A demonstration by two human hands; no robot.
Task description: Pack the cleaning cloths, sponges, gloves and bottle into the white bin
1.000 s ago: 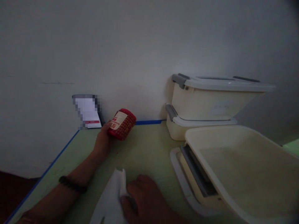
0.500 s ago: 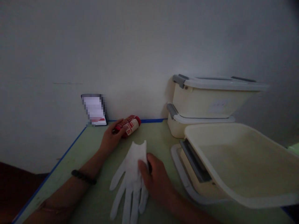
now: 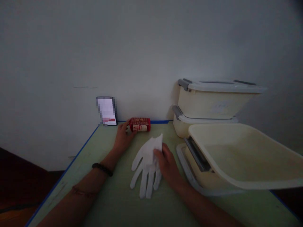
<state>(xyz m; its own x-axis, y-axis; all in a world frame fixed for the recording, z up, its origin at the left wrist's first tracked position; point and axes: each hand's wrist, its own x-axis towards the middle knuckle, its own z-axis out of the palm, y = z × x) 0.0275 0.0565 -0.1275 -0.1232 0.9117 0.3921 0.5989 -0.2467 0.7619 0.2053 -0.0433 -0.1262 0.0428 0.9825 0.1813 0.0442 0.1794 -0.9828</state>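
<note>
A red bottle (image 3: pixel 142 124) with a cream label lies on its side near the back edge of the table. My left hand (image 3: pixel 124 134) grips its left end, thumb in front and fingers behind; that end is partly hidden. Between my arms hangs a white knitted glove (image 3: pixel 147 162), cuff up and fingers pointing down toward me. My right hand (image 3: pixel 167 162) pinches the glove at its right side near the cuff, thumb on top. The other fingers are partly hidden behind it.
On the right stands an uncovered cream plastic bin (image 3: pixel 248 157) with a grey handle. Behind it, two lidded bins (image 3: pixel 213 102) are stacked against the wall. A phone (image 3: pixel 107 110) leans at the back left. Blue tape (image 3: pixel 161 122) edges the green table (image 3: pixel 113 201).
The bottle has turned from slanted to roughly level with the back edge, my left hand still on it. The glove remains pinched in my right hand. The whole view has shifted slightly.
</note>
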